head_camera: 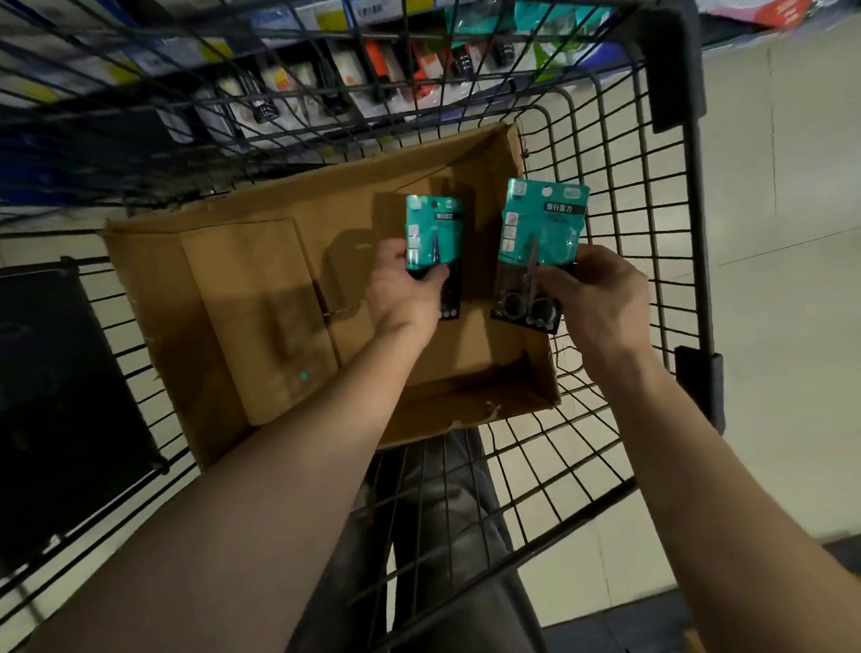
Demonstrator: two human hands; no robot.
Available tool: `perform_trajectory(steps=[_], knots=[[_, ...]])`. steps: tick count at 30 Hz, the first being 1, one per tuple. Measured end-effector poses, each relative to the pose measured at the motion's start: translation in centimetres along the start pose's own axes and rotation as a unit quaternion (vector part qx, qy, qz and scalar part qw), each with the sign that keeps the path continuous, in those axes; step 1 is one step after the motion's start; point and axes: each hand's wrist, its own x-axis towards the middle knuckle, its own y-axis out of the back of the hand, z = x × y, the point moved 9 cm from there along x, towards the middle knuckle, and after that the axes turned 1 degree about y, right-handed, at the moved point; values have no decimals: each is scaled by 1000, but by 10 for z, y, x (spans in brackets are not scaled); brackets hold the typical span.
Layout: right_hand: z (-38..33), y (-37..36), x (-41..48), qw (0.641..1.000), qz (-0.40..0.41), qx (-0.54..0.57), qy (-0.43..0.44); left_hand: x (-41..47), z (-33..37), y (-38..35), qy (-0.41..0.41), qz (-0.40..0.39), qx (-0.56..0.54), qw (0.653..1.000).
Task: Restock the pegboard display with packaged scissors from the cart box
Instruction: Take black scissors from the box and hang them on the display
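The left hand (405, 287) was clamped on one teal scissors pack (434, 233), thumb across its front. The right hand (596, 295) pinched a second pack (542, 230) by its lower part. Both packs were held above the right half of the cardboard box (260, 288), the second near the box's right wall.

Each pack's long axis ran from the person towards the box's far side. The hang-hole end pointed away and the scissor rings sat nearest the hands. The right pack leaned slightly rightward.

Judging by this, picking was done for these two and hanging them remained. The box sat in the wire cart (626, 218). Past the box's far wall stood blurred store shelves (347, 80); no peg could be made out.
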Motion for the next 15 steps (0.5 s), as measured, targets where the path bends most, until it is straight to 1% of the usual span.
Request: perform_trajectory(steps=[2,5,9,12,15], knots=[[-4,-3,-12,1000,-18,0,-9,-15,12,28,-5,-2,-9,1000],[-14,-5,-35,999,-46,-12,-24,-40,33,67,-24,-24,21,999],[-36,2,-75,996,-62,35,-62,-76,63,112,-49,-63,25,996],[-63,21,-105,994,-59,67,-60,-103,95,139,-75,-77,9,994],[-93,50,-136,995,-32,91,-39,-140,131,152,-114,-112,-11,987]])
